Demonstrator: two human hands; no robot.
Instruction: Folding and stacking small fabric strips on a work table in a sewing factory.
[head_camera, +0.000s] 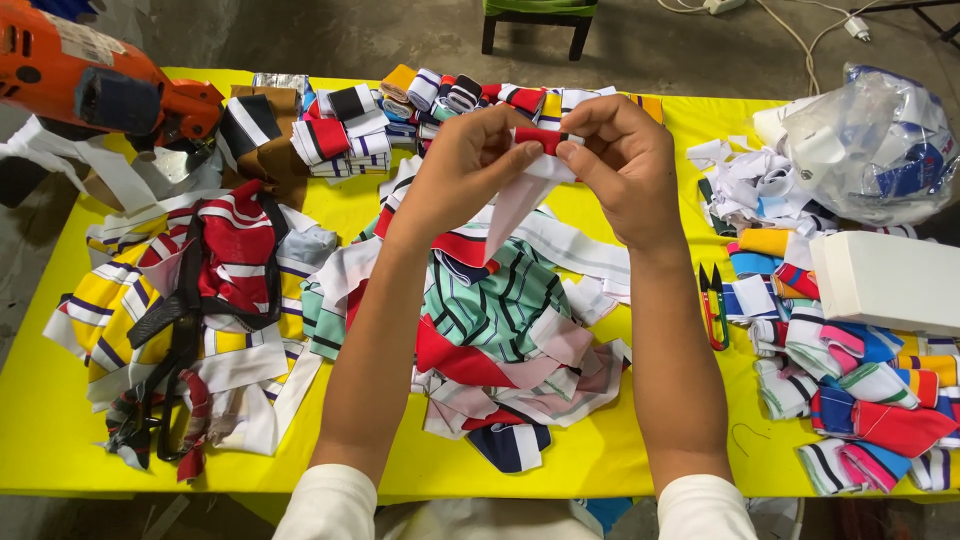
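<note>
- Both hands – left hand (470, 150) and right hand (622, 160) – pinch one red-and-white cloth strip (535, 160), held up between them.
- Looks like sorting – next, a firm grip to fold it.
- Scrap pile (500, 320) lies under the hands; snips (713, 305) just right.

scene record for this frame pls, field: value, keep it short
surface: yellow table
left hand: pinching a red-and-white fabric strip from the left
right hand: pinching the same strip from the right
below hands: loose pile of striped fabric scraps
right of right forearm: thread snips, lying on the table
far right: white box, clear plastic bag
top left: orange power tool
far edge: folded striped pieces in a row
</note>
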